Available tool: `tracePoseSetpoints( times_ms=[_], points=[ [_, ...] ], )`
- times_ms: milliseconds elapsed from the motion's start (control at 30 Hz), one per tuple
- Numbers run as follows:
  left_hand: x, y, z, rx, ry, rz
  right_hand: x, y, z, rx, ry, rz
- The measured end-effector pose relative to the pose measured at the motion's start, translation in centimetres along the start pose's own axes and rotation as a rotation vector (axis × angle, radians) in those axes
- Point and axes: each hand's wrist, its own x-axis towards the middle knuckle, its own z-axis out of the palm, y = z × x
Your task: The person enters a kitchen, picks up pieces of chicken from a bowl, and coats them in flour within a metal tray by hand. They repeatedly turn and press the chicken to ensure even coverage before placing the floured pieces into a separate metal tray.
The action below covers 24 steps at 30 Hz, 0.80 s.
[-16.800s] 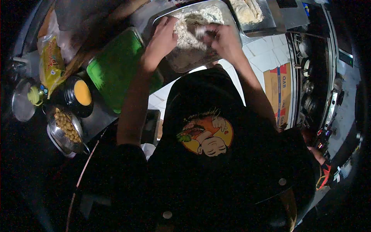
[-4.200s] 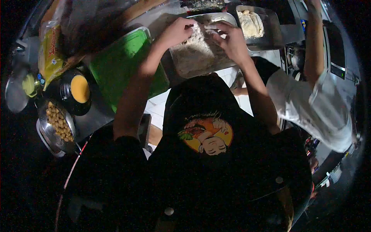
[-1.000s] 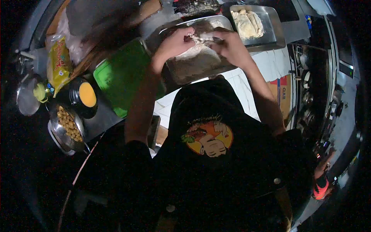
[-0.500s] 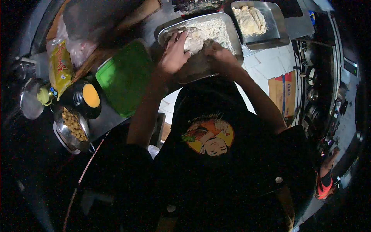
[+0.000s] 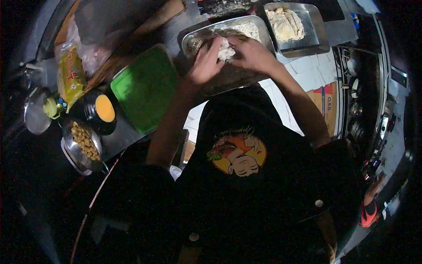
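Both hands are over a metal tray [image 5: 246,21] with white flour [image 5: 248,31] in its far right part. Between them is a pale, flour-coated piece of food [image 5: 226,51]; its kind is hard to make out. My left hand [image 5: 207,64] curls its fingers against the piece's left side. On the other side, my right hand [image 5: 256,55] bends round it, fingertips close to the left ones. A second metal tray [image 5: 317,28] stands at the right and holds pale coated pieces [image 5: 285,25].
At the left are a green tray [image 5: 143,90], a dark container with an orange top [image 5: 104,108], a bowl of small round brown pieces [image 5: 85,141] and a yellow packet [image 5: 70,72]. A cardboard box [image 5: 325,103] stands below right; another person's arm [image 5: 374,189] shows at far right.
My right hand has moved up and left toward my left hand. The hands have come together round the floured piece, which now shows between them.
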Motion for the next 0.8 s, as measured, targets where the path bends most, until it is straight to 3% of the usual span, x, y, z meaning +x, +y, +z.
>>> tracePoseSetpoints(
  times_ms=[33,100,167,233,267,367,633,733,800],
  points=[
    [-0.4,0.4,-0.6,0.001,0.003,-0.004,0.0,-0.1,0.0,0.0,-0.002,-0.005],
    [-1.1,0.9,-2.3,0.258,0.24,0.195,0.1,0.2,-0.2,-0.161,-0.114,0.088],
    [-1.9,0.9,-3.8,0.133,0.224,0.149,0.2,0.0,1.3,-0.069,-0.029,0.047],
    [-2.5,0.7,-4.5,0.107,0.419,0.146,1.0,-2.2,2.9,-0.108,0.101,0.044],
    [-2.5,-0.3,-4.5,0.142,0.421,0.143,1.4,-1.8,4.9,-0.298,0.29,-0.115],
    [-2.6,0.8,-5.5,0.034,0.36,0.09,2.4,-1.5,5.5,-0.252,0.325,-0.086],
    [-3.0,0.8,-5.6,0.012,0.481,0.094,4.2,0.1,5.9,-0.248,0.369,-0.185],
    [-3.4,0.8,-5.6,0.005,0.517,0.117,4.6,1.2,6.2,-0.218,0.251,-0.165],
    [-3.4,1.0,-5.7,0.022,0.561,0.164,5.3,1.6,6.6,0.005,0.168,0.059]
  ],
)
